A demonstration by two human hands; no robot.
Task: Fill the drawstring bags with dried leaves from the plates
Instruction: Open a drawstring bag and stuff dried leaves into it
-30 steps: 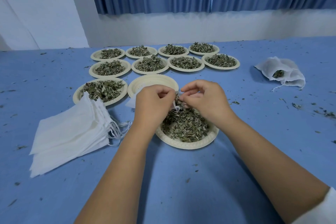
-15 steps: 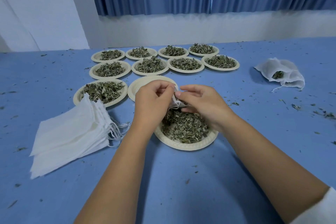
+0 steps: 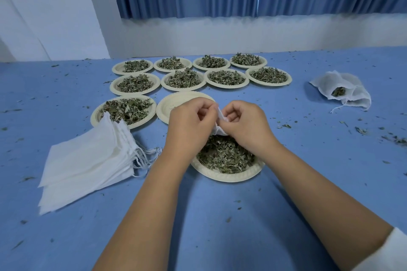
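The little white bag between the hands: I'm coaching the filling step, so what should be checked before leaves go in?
1. Both hands hold the small white cloth drawstring bag: ok, the left hand and the right hand each pinch it.
2. Bag mouth open: cannot tell, the fingers hide it.
3. Bag above the near cream paper plate of dried green leaves: ok, over its far side.
4. A hand free to scoop: not ok, both grips are on the bag.
5. Stack of flat white spare bags beside the left forearm: ok.
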